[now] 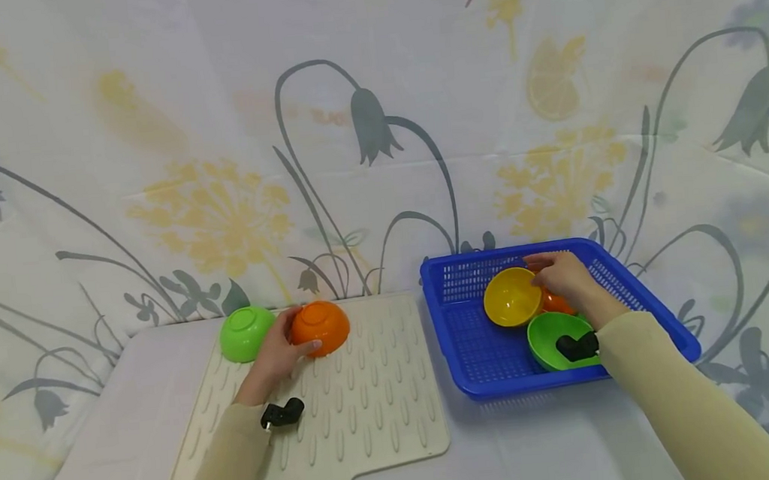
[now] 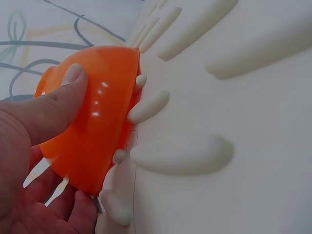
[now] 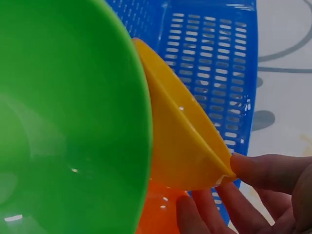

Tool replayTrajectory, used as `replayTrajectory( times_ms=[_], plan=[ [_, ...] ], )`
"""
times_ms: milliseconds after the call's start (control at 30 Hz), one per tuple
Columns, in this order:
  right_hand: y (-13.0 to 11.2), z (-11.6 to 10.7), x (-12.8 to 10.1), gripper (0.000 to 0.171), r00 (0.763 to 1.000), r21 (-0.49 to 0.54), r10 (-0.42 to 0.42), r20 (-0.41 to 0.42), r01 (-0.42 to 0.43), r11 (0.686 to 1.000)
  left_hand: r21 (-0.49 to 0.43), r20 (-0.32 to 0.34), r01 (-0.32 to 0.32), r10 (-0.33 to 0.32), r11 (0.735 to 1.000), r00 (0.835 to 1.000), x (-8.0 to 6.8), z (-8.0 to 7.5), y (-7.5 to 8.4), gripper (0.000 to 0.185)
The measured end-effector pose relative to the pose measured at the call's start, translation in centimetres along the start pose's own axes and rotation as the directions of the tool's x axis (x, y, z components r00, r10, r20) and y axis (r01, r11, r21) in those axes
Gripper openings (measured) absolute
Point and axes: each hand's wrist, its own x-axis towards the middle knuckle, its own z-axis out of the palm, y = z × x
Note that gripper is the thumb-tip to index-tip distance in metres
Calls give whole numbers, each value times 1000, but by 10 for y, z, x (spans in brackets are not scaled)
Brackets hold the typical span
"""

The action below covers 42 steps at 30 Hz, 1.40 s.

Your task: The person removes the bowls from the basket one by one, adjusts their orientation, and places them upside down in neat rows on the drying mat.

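On the ribbed cream drying mat [image 1: 370,407] my left hand [image 1: 292,338] grips an upturned orange bowl [image 1: 323,325]. The thumb [image 2: 63,92] presses its outer wall and the fingers curl under its rim. Just left of it an upturned green bowl [image 1: 246,332] sits at the mat's far corner. My right hand [image 1: 543,273] pinches the rim of a yellow bowl [image 1: 511,298], tilted on its side inside the blue basket [image 1: 476,368]. Its fingers [image 3: 268,170] hold the yellow bowl [image 3: 185,146] at the edge. A green bowl [image 1: 549,336] and a partly hidden orange bowl [image 1: 556,302] lie beside it.
A flowered cloth covers the table [image 1: 543,446] and hangs as a backdrop [image 1: 375,120]. The basket stands right of the mat with a narrow gap between them. Black wrist cameras [image 1: 281,414] sit on both forearms.
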Motion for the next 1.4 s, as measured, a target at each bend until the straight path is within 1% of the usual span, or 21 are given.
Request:
replayTrajectory(
  times_ms=[133, 400, 633, 733, 867, 1033, 1133, 1300, 1400],
  plan=[
    [4, 0, 2, 52, 1000, -7, 13, 9, -13, 1000, 6, 6, -1, 1, 1000, 1000, 1, 0, -1, 81],
    [5, 2, 1, 52, 999, 37, 40, 27, -41, 999, -8, 0, 0, 0, 1000, 1000, 0, 0, -2, 80],
    [5, 3, 2, 49, 999, 47, 35, 40, -37, 998, -24, 3, 19, -19, 1000, 1000, -2, -3, 1, 80],
    [6, 2, 2, 48, 999, 73, 31, 42, -34, 997, -38, -4, 17, -17, 999, 1000, -3, -4, 0, 80],
    [5, -4, -2, 46, 999, 93, 3, 45, -7, 996, -27, -7, 3, -3, 1000, 1000, -2, -1, 0, 80],
    [-1, -11, -10, 47, 997, 116, -37, 62, 29, 993, -23, -5, 4, -5, 1000, 1000, -2, 1, 1, 80],
    [-7, -12, -15, 47, 996, 137, -53, 74, 43, 990, -19, -8, 5, -5, 1000, 1000, -2, 2, 1, 80],
    [-17, -11, -24, 47, 993, 127, -85, 85, 74, 989, -15, -5, 12, -12, 1000, 1000, -1, 2, 0, 81],
    [-22, -8, -29, 48, 990, 138, -107, 95, 93, 986, -5, -4, 22, -22, 1000, 1000, -1, 1, 1, 81]
  ],
)
